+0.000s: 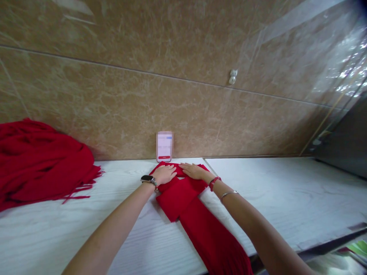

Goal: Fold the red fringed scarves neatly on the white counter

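A red scarf [183, 194] lies looped and crossed over itself on the white wood-grain tabletop [123, 236]. One long end runs down to the table's front edge and over it. My left hand [164, 174] rests flat on the upper left of the loop, fingers stretched out. On the upper right of the loop lies my right hand [193, 170], palm down with its fingers extended toward the left one. A small gap of tabletop shows inside the loop below both hands. Under the palms the cloth is hidden.
A heap of red fringed cloth [43, 164] covers the table's left side. Just behind the scarf, a phone [164, 147] with a lit screen leans against the brown marbled wall [129, 103]. A small white fixture [233, 76] sits on the wall. A dark appliance-like block [344, 133] stands far right.
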`<control>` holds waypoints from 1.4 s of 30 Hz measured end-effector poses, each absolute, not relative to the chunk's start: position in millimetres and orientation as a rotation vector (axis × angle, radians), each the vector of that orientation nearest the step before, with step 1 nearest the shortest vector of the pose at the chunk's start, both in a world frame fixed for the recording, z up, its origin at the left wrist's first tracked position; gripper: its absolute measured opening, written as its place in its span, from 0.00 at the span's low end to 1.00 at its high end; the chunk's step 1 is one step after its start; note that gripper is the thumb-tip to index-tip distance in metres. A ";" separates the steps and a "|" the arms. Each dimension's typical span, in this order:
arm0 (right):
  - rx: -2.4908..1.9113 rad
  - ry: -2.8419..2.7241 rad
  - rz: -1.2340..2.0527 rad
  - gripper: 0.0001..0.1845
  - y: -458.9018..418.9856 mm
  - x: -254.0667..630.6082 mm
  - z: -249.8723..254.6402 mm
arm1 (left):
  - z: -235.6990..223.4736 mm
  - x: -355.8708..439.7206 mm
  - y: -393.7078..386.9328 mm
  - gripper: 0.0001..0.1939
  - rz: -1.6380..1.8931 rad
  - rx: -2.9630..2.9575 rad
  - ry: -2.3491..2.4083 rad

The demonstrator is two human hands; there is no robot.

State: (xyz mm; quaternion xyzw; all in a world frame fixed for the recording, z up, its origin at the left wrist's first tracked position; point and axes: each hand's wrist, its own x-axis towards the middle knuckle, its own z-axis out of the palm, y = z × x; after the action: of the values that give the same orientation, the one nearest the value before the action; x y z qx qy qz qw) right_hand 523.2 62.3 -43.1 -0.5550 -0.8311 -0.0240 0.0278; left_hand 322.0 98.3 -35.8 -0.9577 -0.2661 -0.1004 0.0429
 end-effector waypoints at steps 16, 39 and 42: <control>-1.809 -2.331 -0.152 0.25 40.2 506.8 -52.4 | -45.5 306.3 99.5 0.19 -0.490 -2.855 -1.032; -1.719 -1.968 0.238 0.14 49.2 443.1 -34.0 | -27.1 282.3 127.6 0.11 -0.528 -2.999 -1.011; -1.720 -1.928 0.161 0.13 47.5 445.5 -36.4 | -23.3 289.8 131.7 0.12 -0.570 -2.994 -1.066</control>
State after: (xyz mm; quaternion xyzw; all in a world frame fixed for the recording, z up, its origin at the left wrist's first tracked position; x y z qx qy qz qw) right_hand 445.5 47.5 -36.4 -0.6392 -0.7164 0.0600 0.2731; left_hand 289.8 131.7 -23.3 -0.9264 -0.3298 -0.1763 -0.0437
